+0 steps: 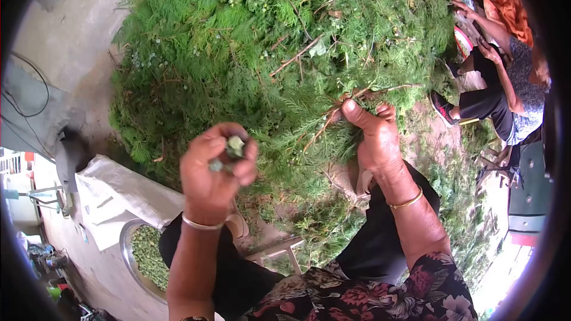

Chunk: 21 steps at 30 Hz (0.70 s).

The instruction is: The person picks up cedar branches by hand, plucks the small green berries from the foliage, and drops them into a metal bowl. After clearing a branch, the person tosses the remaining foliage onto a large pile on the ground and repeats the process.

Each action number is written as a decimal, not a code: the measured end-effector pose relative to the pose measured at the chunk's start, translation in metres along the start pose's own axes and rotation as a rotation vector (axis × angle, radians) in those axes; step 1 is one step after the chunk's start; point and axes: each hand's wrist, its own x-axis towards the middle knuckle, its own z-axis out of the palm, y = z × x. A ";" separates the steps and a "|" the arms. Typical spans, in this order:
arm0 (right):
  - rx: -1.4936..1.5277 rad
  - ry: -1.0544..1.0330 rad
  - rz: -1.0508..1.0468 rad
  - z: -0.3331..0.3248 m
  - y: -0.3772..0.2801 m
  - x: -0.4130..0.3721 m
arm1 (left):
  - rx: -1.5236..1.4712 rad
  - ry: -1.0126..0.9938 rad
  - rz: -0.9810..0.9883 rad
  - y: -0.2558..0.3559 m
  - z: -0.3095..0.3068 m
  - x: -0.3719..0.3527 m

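My left hand (219, 163) is curled around a few small pale green cones (236, 145), in front of the pile's lower left part. Between the thumb and fingers of my right hand (376, 134) is a thin brown branch (321, 131) with feathery green sprigs. The branch reaches left and right past the fingers. Behind both hands rises a large heap of green cut foliage (238, 41), with bare twigs and small cones among the leaves.
At the lower left, a metal basin (126, 251) holds green cones, beside a white sack (113, 193). A wooden stool frame (288, 251) stands between my legs. Another person (523, 77) sits at the right near a red-rimmed container (463, 41). Loose sprigs cover the floor.
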 end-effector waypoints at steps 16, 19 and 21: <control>0.059 -0.041 0.200 0.015 0.022 -0.007 | 0.201 0.218 -0.051 -0.049 0.002 0.003; 0.131 -0.029 0.301 0.015 0.027 -0.009 | 0.108 0.383 0.065 -0.053 0.013 0.004; 0.075 -0.069 0.203 0.014 0.030 -0.008 | 0.128 0.367 -0.078 -0.050 0.001 0.004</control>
